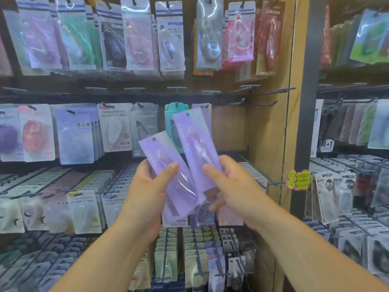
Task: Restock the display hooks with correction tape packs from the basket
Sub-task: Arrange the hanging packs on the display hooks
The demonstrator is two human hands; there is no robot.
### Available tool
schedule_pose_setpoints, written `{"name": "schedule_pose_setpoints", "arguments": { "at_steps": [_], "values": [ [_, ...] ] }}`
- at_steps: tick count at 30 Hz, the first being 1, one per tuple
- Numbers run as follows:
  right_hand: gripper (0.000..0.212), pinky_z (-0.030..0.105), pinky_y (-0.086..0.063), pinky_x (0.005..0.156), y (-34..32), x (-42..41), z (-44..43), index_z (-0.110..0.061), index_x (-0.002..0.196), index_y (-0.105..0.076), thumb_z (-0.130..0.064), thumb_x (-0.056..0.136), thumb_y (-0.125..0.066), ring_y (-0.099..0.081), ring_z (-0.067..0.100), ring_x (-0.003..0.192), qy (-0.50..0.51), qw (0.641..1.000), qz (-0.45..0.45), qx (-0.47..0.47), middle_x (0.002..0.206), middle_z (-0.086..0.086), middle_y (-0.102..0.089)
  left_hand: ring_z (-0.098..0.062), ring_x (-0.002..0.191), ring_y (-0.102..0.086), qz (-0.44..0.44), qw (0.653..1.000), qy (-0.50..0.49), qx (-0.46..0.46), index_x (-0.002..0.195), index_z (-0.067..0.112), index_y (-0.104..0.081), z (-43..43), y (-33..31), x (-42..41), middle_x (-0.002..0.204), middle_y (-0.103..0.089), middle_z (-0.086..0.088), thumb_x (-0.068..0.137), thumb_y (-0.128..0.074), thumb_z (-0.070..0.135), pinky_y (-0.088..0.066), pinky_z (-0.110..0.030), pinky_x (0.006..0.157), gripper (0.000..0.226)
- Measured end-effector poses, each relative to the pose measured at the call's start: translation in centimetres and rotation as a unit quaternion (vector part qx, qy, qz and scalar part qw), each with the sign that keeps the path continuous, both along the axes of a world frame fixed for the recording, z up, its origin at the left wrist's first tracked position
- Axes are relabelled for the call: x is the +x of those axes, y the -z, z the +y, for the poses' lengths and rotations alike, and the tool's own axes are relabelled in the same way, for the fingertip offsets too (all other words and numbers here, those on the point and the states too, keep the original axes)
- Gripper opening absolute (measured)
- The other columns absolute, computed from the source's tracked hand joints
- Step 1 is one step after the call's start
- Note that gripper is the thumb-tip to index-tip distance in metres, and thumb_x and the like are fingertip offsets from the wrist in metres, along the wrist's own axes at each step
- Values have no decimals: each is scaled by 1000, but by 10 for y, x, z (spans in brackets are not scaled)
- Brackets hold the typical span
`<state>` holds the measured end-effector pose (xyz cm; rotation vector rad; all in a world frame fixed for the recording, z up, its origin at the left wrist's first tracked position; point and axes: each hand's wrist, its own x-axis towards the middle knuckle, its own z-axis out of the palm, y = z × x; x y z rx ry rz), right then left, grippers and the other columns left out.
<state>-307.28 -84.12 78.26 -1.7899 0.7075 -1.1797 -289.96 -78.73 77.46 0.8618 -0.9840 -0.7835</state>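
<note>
Head view shows you standing at the display, with both hands raised just below the teal pack (175, 123) that hangs in the middle row. Your left hand (147, 186) holds the left pack (166, 163), a purple one, with the thumb on its front and the fingers behind. This pack lies below the teal pack and a little to its left. Your right hand (229, 186) pinches the right pack (195, 142), also purple, in the same way. The top of this pack covers the right side of the teal pack. The two packs overlap at their lower ends, spread like a fan. The hang holes of both are free, so neither is on a hook yet.

Just right of the teal pack, a hung pack (203, 108) of the same purple colour is already on its hook, mostly hidden behind the right pack. I judge that this hook is where your two packs belong. Farther right of the teal pack, bare hooks (237, 102) stand out with nothing on them.

No basket is in view, so I cannot tell how many packs wait there. As I judge it, the work is somewhere in the middle: most rows around the teal pack look full, two packs are in your hands, and hanging them is what is left, and perhaps filling the bare hooks too.
</note>
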Motion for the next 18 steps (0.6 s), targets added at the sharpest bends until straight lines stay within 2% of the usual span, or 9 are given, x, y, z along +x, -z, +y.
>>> {"name": "schedule_pose_setpoints", "arguments": {
  "at_steps": [4, 6, 8, 10, 12, 18],
  "values": [
    [14, 30, -56, 52, -20, -10, -21, -18, 113, -54, -29, 106, -54, -65, 20, 63, 7, 999, -36, 8, 100, 7, -67, -27, 103, -76, -13, 999, -29, 5, 125, 21, -65, -2, 0, 6, 115, -79, -6, 101, -69, 22, -58, -46, 88, 24],
    [15, 32, -58, 56, -22, -8, -31, -19, 113, -53, -32, 106, -53, -64, 19, 62, 34, 999, -25, 4, 101, 5, -65, -22, 99, -78, -17, 999, -34, 6, 124, 23, -65, -1, -1, 7, 112, -80, -1, 101, -68, 22, -58, -41, 81, 23],
    [15, 35, -57, 59, -21, -4, -39, -21, 108, -52, -36, 106, -53, -63, 19, 61, 58, 998, -10, -2, 94, 7, -64, -20, 96, -78, -18, 999, -36, 5, 123, 23, -65, -1, -2, 8, 109, -80, 1, 101, -68, 22, -57, -38, 78, 22],
    [18, 26, -52, 49, -20, 0, -43, -20, 102, -51, -38, 106, -51, -59, 17, 55, 84, 996, 3, -11, 79, 11, -61, -20, 96, -78, -18, 999, -36, 5, 124, 23, -65, -1, -2, 8, 110, -80, 0, 102, -68, 20, -58, -39, 79, 23],
    [21, 21, -44, 42, -19, 4, -45, -16, 104, -51, -37, 107, -51, -55, 15, 51, 100, 995, 0, -17, 75, 14, -58, -20, 97, -78, -19, 999, -36, 3, 125, 23, -65, -2, -3, 9, 111, -80, -1, 101, -68, 20, -58, -40, 80, 24],
    [18, 42, -56, 57, -14, 11, -55, -20, 99, -52, -37, 106, -52, -56, 16, 50, 148, 986, -24, -67, 76, 6, -58, -23, 97, -78, -20, 999, -30, 0, 122, 24, -67, -3, -5, 12, 113, -80, -2, 100, -69, 20, -60, -48, 87, 22]
  ]
}}
